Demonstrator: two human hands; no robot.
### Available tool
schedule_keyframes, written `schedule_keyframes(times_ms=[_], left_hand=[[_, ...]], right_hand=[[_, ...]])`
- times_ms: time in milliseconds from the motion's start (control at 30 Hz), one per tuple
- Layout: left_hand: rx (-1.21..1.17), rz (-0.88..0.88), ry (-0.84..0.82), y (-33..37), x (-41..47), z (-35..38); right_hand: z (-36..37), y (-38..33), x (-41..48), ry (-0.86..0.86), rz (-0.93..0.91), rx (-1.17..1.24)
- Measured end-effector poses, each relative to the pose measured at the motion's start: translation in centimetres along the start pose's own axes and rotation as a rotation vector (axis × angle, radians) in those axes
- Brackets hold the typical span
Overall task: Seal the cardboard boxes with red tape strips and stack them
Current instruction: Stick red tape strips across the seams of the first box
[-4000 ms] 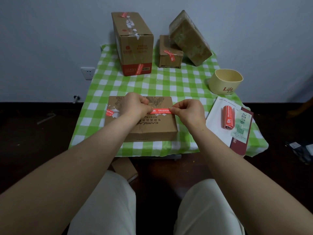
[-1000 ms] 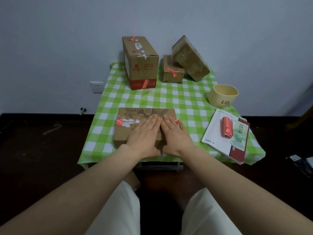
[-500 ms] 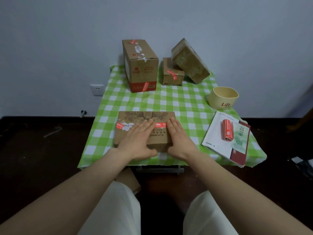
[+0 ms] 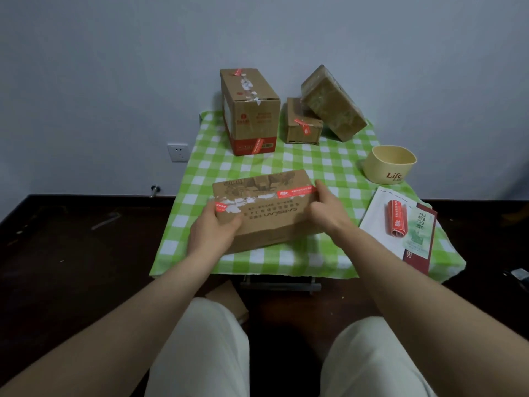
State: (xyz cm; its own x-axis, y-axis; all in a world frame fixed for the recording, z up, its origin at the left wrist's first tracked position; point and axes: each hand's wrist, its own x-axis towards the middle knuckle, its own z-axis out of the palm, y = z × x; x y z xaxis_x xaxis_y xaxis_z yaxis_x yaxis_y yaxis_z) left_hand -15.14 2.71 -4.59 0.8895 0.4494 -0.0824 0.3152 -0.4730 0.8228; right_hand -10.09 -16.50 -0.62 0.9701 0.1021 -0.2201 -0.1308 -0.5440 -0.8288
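A flat cardboard box (image 4: 266, 213) with a red tape strip (image 4: 296, 191) across its top seam is tilted, its right side raised off the green checked tablecloth (image 4: 286, 164). My left hand (image 4: 211, 233) grips its left near corner. My right hand (image 4: 326, 212) grips its right end. A tall box (image 4: 250, 110), a small box (image 4: 302, 124) and a wrapped box (image 4: 333, 103) leaning on the small one stand at the back. The red tape roll (image 4: 396, 222) lies on a booklet at the right.
A yellow "Life" bowl (image 4: 393, 164) sits at the right edge of the table. The booklet (image 4: 400, 224) overhangs the front right corner. A cardboard piece (image 4: 229, 299) lies on the dark floor under the table. A wall socket (image 4: 178, 151) is to the left.
My hands went from pressing flat on the box top to gripping its two ends. The box has been lifted and tilted, right side up.
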Motion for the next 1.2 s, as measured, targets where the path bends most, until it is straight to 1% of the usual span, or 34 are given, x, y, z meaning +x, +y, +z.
schedule_keyframes(times_ms=[67, 133, 233, 300, 333, 367, 400, 467, 500, 533, 600, 667, 767, 833, 900, 967, 1033, 1100, 1200], left_hand=[[0.004, -0.003, -0.018, 0.1, -0.7, 0.0], [0.005, -0.004, -0.046, 0.0, -1.0, -0.1], [-0.023, 0.047, -0.083, 0.3, -0.6, -0.6], [0.004, 0.055, -0.174, 0.5, 0.1, -0.9], [0.028, 0.039, -0.233, 0.5, 0.6, -0.9], [0.042, 0.014, -0.286, 0.5, 1.1, -0.9], [0.007, -0.019, -0.322, 0.4, 1.6, -0.9], [-0.217, -0.092, -0.346, 0.2, 2.7, -0.9], [-0.322, -0.115, -0.347, 0.3, 3.1, -0.9], [-0.376, -0.121, -0.344, 0.4, 3.3, -1.0], [-0.390, -0.132, -0.310, 0.3, 3.5, -1.1], [-0.344, -0.130, -0.262, 0.3, 3.1, -1.2], [-0.220, -0.046, -0.233, 0.3, 2.2, -1.0], [-0.085, 0.088, -0.185, 0.3, 1.7, -0.7], [0.024, 0.275, -0.163, 0.4, 1.6, -0.3], [0.134, 0.414, -0.259, 0.6, 1.7, 0.2], [0.310, 0.475, -0.388, 0.1, 1.9, 0.8], [0.359, 0.460, -0.465, -0.5, 2.1, 1.2], [0.350, 0.448, -0.476, -0.8, 2.2, 1.4]], right_hand=[[-0.7, 0.0, 0.9, 0.092, -0.014, -0.165], [-0.8, 0.3, 1.2, 0.157, -0.073, -0.322], [0.3, 0.0, 0.7, 0.168, -0.183, -0.376], [1.3, 0.0, 0.4, 0.173, -0.151, -0.486], [1.7, 0.1, 0.3, 0.177, -0.066, -0.506], [1.9, 0.3, 0.2, 0.178, 0.049, -0.473], [2.1, 0.5, 0.0, 0.174, 0.165, -0.390], [2.3, 1.1, 0.2, 0.174, 0.307, -0.201], [2.4, 1.3, 0.4, 0.174, 0.327, -0.128], [2.4, 1.4, 0.6, 0.177, 0.323, -0.066], [2.2, 1.4, 1.0, 0.204, 0.248, 0.021], [1.9, 0.7, 1.3, 0.203, 0.134, 0.076], [1.9, -0.3, 1.4, 0.180, -0.005, 0.065], [2.4, -0.4, 1.0, 0.229, -0.114, -0.045], [2.6, -0.4, 0.6, 0.241, -0.188, -0.084], [2.8, -0.6, -0.2, 0.121, -0.171, -0.044], [3.0, -0.6, -0.8, -0.016, -0.143, -0.096], [3.2, -0.6, -1.1, -0.074, -0.132, -0.150], [3.4, -0.6, -1.0, -0.090, -0.164, -0.245]])
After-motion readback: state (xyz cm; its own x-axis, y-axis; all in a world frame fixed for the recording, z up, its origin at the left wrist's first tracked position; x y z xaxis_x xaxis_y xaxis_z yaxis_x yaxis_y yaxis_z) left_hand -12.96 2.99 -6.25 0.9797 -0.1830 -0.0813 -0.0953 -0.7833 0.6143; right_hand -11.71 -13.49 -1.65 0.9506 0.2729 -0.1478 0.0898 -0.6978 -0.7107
